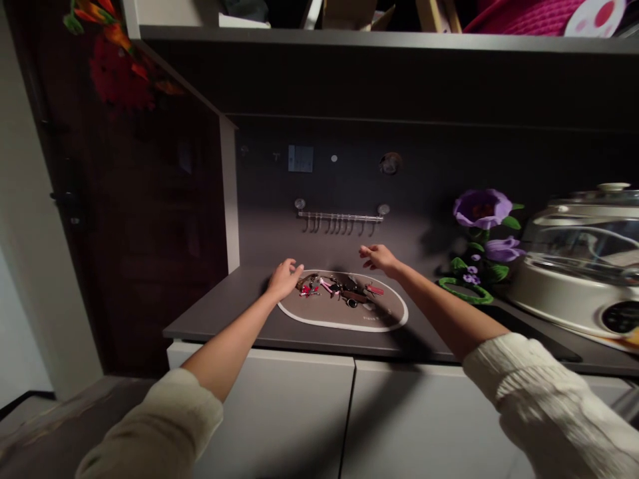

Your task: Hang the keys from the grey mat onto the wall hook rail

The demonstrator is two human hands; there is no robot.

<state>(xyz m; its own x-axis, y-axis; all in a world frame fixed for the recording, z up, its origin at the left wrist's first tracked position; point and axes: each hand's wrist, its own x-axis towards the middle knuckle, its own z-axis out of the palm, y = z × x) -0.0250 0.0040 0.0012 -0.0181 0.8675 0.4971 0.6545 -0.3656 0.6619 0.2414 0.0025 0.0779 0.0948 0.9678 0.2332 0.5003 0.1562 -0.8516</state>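
Observation:
My left hand (pixel 285 279) is over the left edge of an oval brown mat (pixel 319 319) with a white rim, fingers apart and nothing seen in them. Above the mat's far right side is my right hand (pixel 380 257), its fingers curled and thumb pressed in; whether anything small is pinched there I cannot make out. Between the hands lies a jumble of small trinkets like keychains: a red piece (pixel 309 291), a pink strip (pixel 328 286), a round black-rimmed piece (pixel 352 303) and a red tag (pixel 374 290). On the back wall, a clear rail (pixel 341 217) carries several hooks.
Purple crocheted flowers (pixel 482 209) and a cream appliance with a clear lid (pixel 574 279) stand at the right of the dark counter (pixel 219 313). A shelf (pixel 349 38) overhangs the work area. To the left is a dark door (pixel 144 233).

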